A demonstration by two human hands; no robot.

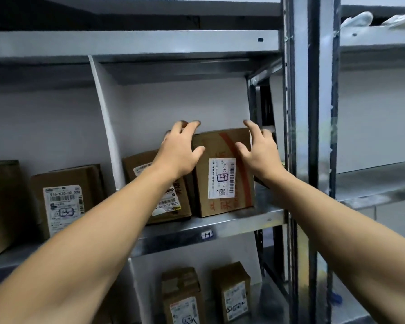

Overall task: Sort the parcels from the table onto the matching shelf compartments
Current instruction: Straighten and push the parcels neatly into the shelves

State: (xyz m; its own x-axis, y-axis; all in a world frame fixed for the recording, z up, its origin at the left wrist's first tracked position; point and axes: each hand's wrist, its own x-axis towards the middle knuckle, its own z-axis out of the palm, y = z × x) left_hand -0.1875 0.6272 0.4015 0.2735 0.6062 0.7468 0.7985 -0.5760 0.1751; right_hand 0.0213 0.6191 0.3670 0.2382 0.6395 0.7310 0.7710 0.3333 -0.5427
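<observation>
A brown cardboard parcel (222,174) with a white label marked 14 stands upright in the shelf compartment tagged 14 (207,235). My left hand (180,150) hovers at its upper left corner with fingers spread. My right hand (260,150) is at its upper right edge, fingers apart too. Neither hand grips the box; whether the fingertips touch it is unclear. A second brown parcel (164,202) leans beside it on the left, partly hidden by my left forearm.
A white divider (105,122) separates this compartment from the one on the left, where a parcel marked 13 (66,199) stands. Two small boxes (182,298) sit on the shelf below. A metal upright post (302,136) bounds the right side.
</observation>
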